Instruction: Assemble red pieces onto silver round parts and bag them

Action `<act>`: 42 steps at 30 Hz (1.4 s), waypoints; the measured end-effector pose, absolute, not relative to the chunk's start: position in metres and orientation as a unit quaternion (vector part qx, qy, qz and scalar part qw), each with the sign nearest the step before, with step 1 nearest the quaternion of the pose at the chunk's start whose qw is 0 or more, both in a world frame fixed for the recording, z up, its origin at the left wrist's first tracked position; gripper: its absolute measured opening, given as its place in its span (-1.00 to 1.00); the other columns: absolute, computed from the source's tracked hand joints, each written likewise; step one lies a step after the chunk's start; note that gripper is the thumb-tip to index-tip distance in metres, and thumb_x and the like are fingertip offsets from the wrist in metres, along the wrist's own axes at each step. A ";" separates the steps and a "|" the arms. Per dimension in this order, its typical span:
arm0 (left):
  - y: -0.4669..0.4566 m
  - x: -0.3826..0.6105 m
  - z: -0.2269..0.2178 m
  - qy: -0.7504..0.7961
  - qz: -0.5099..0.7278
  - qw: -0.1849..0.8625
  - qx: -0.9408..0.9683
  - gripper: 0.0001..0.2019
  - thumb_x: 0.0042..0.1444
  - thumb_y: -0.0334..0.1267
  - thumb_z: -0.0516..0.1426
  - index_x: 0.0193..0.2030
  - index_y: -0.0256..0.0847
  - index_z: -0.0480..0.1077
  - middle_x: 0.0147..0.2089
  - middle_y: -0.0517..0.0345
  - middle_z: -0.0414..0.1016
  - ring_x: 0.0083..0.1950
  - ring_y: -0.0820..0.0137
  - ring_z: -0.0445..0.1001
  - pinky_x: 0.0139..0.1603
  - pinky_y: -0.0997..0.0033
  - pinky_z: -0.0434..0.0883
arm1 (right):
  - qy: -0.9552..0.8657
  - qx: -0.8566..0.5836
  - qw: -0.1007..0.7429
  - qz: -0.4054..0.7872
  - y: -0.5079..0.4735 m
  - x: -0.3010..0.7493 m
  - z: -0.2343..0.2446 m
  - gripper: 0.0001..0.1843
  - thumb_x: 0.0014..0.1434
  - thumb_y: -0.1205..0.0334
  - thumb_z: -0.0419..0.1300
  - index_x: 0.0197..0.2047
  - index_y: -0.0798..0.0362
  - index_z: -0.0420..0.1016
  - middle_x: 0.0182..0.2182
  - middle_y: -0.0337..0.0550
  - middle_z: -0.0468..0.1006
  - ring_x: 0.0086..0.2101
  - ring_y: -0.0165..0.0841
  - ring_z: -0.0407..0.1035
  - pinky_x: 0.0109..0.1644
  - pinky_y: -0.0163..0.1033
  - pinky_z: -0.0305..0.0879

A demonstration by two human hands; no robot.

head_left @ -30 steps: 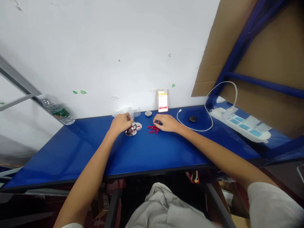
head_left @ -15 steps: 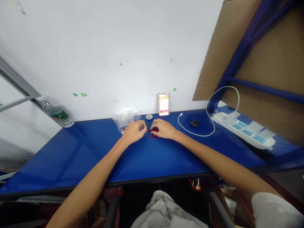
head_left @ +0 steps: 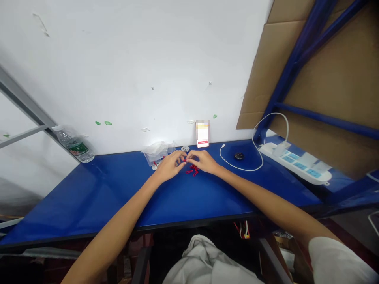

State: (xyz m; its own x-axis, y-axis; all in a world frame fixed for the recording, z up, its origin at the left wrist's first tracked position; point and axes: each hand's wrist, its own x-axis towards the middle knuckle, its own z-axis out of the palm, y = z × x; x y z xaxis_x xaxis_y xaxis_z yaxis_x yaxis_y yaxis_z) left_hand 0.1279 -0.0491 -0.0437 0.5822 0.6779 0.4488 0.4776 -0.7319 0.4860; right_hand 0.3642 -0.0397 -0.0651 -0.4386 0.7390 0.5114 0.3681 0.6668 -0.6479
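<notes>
My left hand (head_left: 169, 165) and my right hand (head_left: 204, 161) meet fingertip to fingertip above the middle of the blue table. A small red cord (head_left: 185, 160) shows between them, pinched by my right hand's thumb and fingers. My left fingers are also closed, but what they hold is hidden. Just below my right hand lies a small pile of red cord loops (head_left: 194, 170). Behind the hands sits a round silver disc (head_left: 185, 148). Beside my left hand are a clear plastic bag (head_left: 158, 149) and a pale disc with a red loop (head_left: 154, 166), partly covered.
A phone (head_left: 203, 134) with a lit screen leans on the wall. Further right are a white cable (head_left: 254, 170), a black mouse-like object (head_left: 239, 156) and a white power strip (head_left: 296, 163). A water bottle (head_left: 75, 146) leans at the left end of the blue table (head_left: 189, 201).
My right hand has lifted a red cord off the pile and brought it to my left fingertips. The two hands are now together. The camera view has shifted slightly.
</notes>
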 end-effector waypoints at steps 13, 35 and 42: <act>-0.049 0.126 -0.038 0.342 0.359 0.141 0.857 -0.86 0.40 -0.17 0.18 -0.08 -0.13 0.55 -0.19 0.11 0.64 -0.25 0.36 0.57 -0.17 0.37 0.50 | -0.680 -0.318 0.473 0.461 -0.030 0.364 -0.069 -0.60 0.13 -0.01 0.53 -0.06 0.01 0.66 -0.30 -0.14 0.76 -0.27 -0.22 0.70 -0.04 -0.06 0.65; -0.038 0.120 -0.044 0.343 0.364 0.080 0.862 -0.81 0.45 -0.15 0.21 -0.05 -0.08 0.68 -0.10 0.05 0.70 -0.15 0.26 0.63 -0.05 0.28 0.48 | -0.829 -0.396 0.363 0.156 -0.015 0.373 -0.062 -0.85 0.39 0.22 0.31 0.01 -0.01 0.61 -0.13 -0.07 0.74 -0.12 -0.19 0.64 -0.02 -0.12 0.52; -0.036 0.116 -0.041 0.374 0.375 0.089 0.843 -0.82 0.42 -0.14 0.24 -0.09 -0.04 0.71 -0.12 0.09 0.72 -0.15 0.25 0.64 -0.02 0.26 0.49 | -0.896 -0.402 0.161 -0.097 0.040 0.369 -0.068 -0.75 0.43 0.31 0.30 0.14 0.02 0.65 0.02 0.08 0.62 0.00 -0.12 0.51 0.05 -0.12 0.40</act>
State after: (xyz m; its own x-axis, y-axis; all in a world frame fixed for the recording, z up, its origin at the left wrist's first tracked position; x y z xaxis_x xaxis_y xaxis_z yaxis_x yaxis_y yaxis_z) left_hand 0.1161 -0.0357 -0.0407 0.4382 0.6986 0.5657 0.5644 -0.7036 0.4317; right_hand 0.3690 0.0398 -0.0679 -0.6254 0.6894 0.3655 0.7515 0.6582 0.0444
